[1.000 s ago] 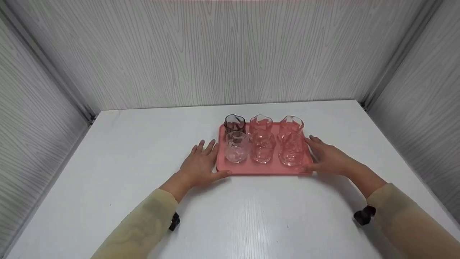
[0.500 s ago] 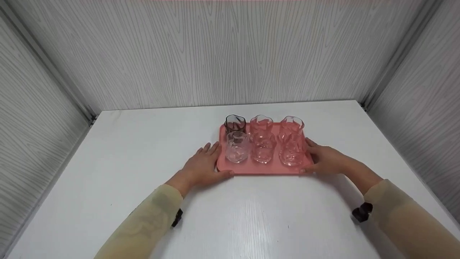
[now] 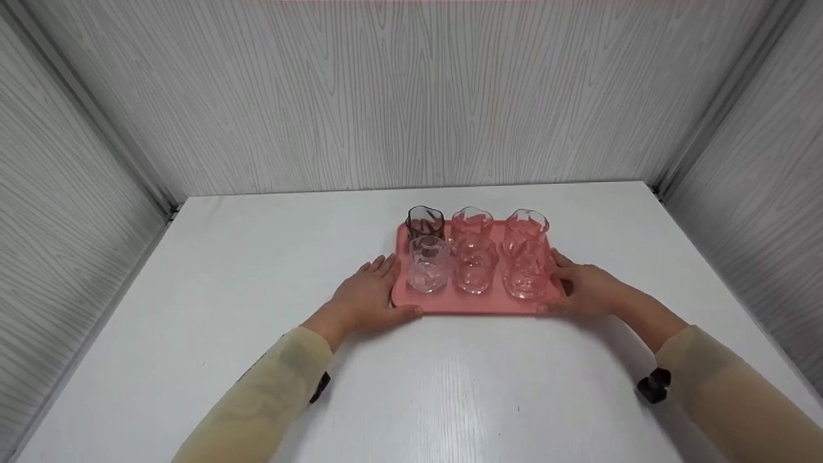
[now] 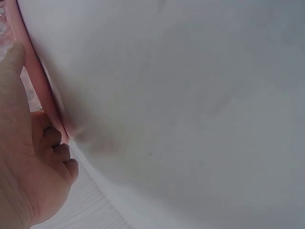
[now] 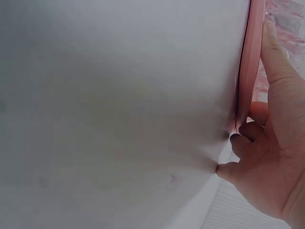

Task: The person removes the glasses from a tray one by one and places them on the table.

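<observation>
A pink rectangular tray lies on the white table, bearing several clear glasses in two rows. At its back left corner stands a dark-tinted glass. In front of that one is a clear glass with a wavy rim. My left hand holds the tray's left front corner, thumb along the front edge and fingers against the side. At the opposite corner my right hand grips likewise. Both wrist views show fingers bent at the tray rim; some fingertips are hidden behind it.
The white table carries the tray toward its back half. Grey wood-grain panels stand at the back and both sides. A black device is at the right wrist, below the sleeve.
My left hand has shifted slightly right, its fingers now up against the tray's side. The right hand's fingers have drawn in closer around the right edge. The glasses keep their arrangement.
</observation>
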Tool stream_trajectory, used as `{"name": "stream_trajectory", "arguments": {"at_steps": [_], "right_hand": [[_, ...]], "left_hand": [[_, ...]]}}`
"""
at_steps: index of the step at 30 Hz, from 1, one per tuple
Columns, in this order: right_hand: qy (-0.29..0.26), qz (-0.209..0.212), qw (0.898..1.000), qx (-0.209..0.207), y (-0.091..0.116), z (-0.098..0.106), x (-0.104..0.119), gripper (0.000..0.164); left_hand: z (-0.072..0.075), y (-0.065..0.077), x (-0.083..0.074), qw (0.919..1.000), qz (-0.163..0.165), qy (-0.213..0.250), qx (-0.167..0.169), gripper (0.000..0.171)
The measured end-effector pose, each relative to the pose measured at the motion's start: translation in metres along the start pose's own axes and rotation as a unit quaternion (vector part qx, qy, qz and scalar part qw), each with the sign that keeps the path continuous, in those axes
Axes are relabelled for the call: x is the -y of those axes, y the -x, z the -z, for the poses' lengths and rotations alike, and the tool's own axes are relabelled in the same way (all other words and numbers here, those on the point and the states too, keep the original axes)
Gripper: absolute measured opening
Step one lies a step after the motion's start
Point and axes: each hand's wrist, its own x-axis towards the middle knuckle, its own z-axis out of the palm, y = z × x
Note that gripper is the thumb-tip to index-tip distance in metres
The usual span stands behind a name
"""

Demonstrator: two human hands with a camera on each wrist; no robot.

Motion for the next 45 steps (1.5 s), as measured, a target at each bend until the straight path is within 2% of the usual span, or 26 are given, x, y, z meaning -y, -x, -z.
{"name": "stream_trajectory", "arguments": {"at_steps": [4,9,12,19,32,40,45], "right_hand": [[0.011,-0.002,1.0,-0.002,0.002,0.006,0.0,0.101],[0.02,-0.002,1.0,-0.002,-0.001,0.01,0.002,0.092],[0.02,-0.003,1.0,0.001,-0.001,0.007,0.002,0.092],[0.017,0.004,1.0,0.001,0.002,-0.002,0.006,0.102],[0.023,0.043,0.999,-0.012,0.019,-0.014,0.022,0.103],[0.021,0.03,0.999,-0.013,0.029,-0.02,0.031,0.106],[0.025,0.037,0.999,-0.019,0.036,-0.022,0.04,0.102]], "left_hand": [[0.004,-0.002,-0.002,1.0,-0.002,-0.004,0.004,0.114],[0.009,-0.005,-0.001,0.9998,-0.004,-0.014,0.009,0.114],[0.01,-0.002,-0.003,0.9996,-0.004,-0.021,0.016,0.113],[0.01,0.014,-0.004,0.9992,0.005,-0.024,0.033,0.113],[0.003,0.048,-0.005,0.9993,-0.004,-0.028,0.026,0.111],[0.005,0.063,-0.006,0.9991,-0.011,-0.036,0.018,0.11],[0.006,0.071,-0.007,0.999,-0.011,-0.04,0.018,0.11]]}}
